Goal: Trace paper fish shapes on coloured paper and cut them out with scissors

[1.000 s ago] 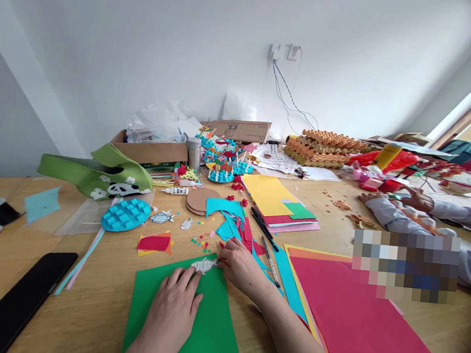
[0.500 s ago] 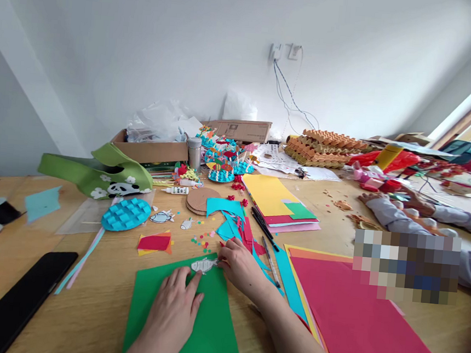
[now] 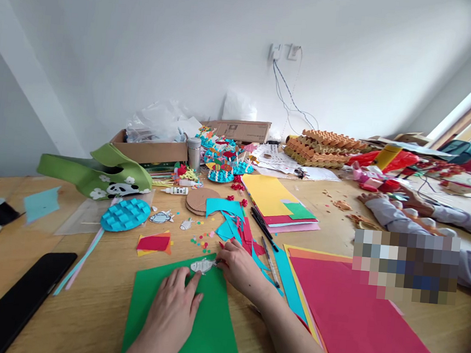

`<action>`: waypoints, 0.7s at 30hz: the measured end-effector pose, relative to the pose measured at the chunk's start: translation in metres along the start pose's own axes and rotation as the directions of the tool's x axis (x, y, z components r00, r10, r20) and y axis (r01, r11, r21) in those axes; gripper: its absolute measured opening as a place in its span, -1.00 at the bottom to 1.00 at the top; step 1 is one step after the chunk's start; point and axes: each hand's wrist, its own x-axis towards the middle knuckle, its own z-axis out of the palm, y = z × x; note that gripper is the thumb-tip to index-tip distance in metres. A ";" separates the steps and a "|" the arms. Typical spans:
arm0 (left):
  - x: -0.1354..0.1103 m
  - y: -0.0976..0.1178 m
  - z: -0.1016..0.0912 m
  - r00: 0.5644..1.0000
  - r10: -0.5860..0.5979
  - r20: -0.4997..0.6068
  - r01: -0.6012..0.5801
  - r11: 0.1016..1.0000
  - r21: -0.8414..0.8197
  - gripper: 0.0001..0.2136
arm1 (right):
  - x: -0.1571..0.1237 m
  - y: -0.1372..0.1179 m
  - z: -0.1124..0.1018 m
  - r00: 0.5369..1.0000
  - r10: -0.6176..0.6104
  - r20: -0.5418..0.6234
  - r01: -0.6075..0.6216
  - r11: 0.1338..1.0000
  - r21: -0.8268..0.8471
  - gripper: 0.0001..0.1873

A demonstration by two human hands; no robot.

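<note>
A sheet of green paper [image 3: 214, 328] lies in front of me, with a small white paper fish [image 3: 202, 266] at its far edge. My left hand [image 3: 174, 308] rests flat on the sheet, fingers apart, its index fingertip pressing the fish's lower edge. At the fish's tail, my right hand [image 3: 236, 264] is closed in a pinch at the sheet's far right corner. A bit of red shows above its fingers, but what they hold is hidden. Beyond the sheet lie small coloured paper dots [image 3: 202, 241] and another cut-out fish [image 3: 186, 224].
Red paper sheets [image 3: 344, 301] and black pens [image 3: 264, 227] lie right of my hands. A black phone [image 3: 22, 300] and a blue woven paper disc [image 3: 125, 214] are left. A cardboard box [image 3: 155, 152] stands behind. Another person's hands [image 3: 376, 200] are at far right.
</note>
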 end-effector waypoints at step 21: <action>0.001 0.001 -0.001 1.000 -0.006 -0.005 0.006 1.000 -0.006 -0.64 | 0.001 0.003 0.007 0.999 -0.027 -0.024 0.026 0.999 -0.044 -0.88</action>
